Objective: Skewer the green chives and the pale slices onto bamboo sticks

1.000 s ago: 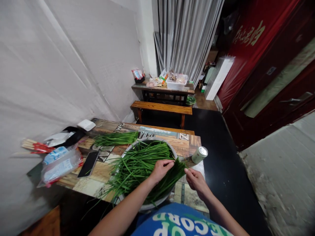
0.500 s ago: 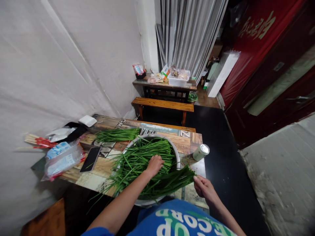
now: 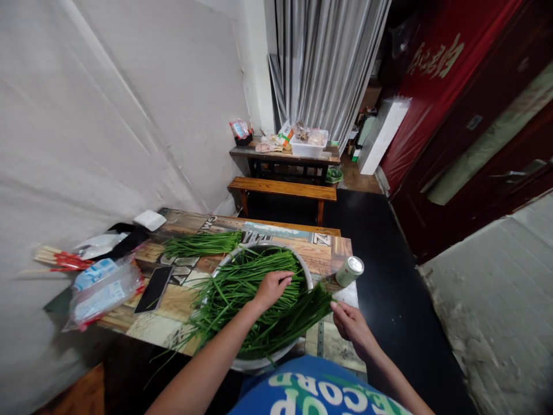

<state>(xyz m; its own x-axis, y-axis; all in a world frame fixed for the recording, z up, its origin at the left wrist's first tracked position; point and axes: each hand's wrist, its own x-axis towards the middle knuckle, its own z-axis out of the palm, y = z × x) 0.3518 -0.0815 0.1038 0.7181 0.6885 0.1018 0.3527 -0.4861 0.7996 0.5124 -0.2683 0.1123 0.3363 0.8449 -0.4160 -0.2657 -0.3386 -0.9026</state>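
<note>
Presently the right hand pinches the cut ends of a chive bundle lying across the basin rim, while the left hand, fingers curled, picks among loose chives; limp, light, easily bruised, best held near the stiffer base.

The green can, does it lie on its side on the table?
No, the green can stands upright near the table edge, right of the bowl.
</note>
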